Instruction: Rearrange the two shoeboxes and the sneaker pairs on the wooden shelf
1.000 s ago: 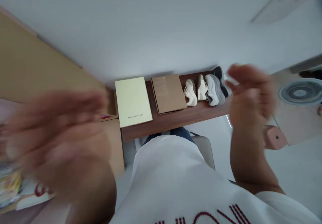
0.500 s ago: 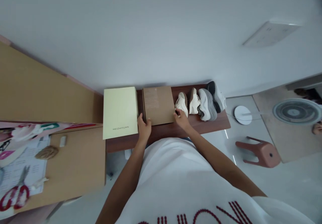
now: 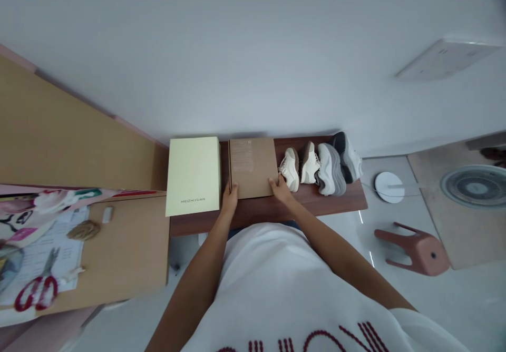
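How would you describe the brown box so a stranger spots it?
Along the wall runs a dark wooden surface. On it, between a pale yellow box and pale shoes, sits the brown box, left hand and right hand at its near corners. Its brown cardboard top sets it apart from the yellow neighbour.

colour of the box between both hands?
The cardboard box is brown, best seen in the head view.

here's brown on the cardboard box (image 3: 253,165), pale yellow on the meizhiyuan box (image 3: 193,173), reddish-brown on the bench (image 3: 256,211), dusty pink on the stool (image 3: 422,253), dark-red lettering (image 3: 319,334) across the white shirt (image 3: 276,278)!
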`<action>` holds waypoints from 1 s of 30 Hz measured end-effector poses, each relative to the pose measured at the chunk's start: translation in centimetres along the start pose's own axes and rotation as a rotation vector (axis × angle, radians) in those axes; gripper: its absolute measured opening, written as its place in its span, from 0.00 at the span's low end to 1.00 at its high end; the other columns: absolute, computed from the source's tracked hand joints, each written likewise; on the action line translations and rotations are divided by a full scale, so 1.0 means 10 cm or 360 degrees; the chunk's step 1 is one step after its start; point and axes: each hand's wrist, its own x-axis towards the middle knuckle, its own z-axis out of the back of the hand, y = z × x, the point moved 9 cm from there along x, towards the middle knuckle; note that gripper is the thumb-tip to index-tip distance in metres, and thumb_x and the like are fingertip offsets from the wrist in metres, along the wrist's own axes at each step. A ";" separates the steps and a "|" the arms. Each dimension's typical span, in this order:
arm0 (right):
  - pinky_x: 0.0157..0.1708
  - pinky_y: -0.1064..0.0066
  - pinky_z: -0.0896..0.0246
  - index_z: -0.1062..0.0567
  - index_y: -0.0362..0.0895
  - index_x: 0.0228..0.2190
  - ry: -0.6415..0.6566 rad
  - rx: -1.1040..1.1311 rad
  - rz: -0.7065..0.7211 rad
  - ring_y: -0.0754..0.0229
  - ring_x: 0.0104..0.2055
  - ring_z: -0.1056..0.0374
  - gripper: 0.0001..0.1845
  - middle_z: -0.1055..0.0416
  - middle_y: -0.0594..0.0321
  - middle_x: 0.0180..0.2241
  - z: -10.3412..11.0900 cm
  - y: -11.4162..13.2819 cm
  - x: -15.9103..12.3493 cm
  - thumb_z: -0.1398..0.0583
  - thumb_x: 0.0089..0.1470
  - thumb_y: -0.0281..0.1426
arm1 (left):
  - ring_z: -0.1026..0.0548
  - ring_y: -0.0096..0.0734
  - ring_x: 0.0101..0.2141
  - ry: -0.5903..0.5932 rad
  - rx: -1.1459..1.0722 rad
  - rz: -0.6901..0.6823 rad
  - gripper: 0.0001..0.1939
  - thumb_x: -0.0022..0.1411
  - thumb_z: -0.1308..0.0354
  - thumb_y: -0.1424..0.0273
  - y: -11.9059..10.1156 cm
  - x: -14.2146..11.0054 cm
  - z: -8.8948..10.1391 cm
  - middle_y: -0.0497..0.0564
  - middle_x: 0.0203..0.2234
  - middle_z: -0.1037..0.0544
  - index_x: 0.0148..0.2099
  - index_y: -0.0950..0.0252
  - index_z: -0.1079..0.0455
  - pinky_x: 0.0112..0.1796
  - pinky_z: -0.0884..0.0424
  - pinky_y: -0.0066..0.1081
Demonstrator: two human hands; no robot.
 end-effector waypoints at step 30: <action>0.71 0.57 0.59 0.42 0.52 0.68 0.0176 0.0654 0.0012 0.57 0.72 0.51 0.42 0.45 0.65 0.70 -0.36 -0.17 -0.02 0.41 0.57 0.50 | 0.25 0.45 0.56 0.0139 -0.0558 0.0217 0.31 0.60 0.35 0.53 -0.57 -0.47 0.07 0.58 0.59 0.26 0.62 0.58 0.32 0.49 0.24 0.41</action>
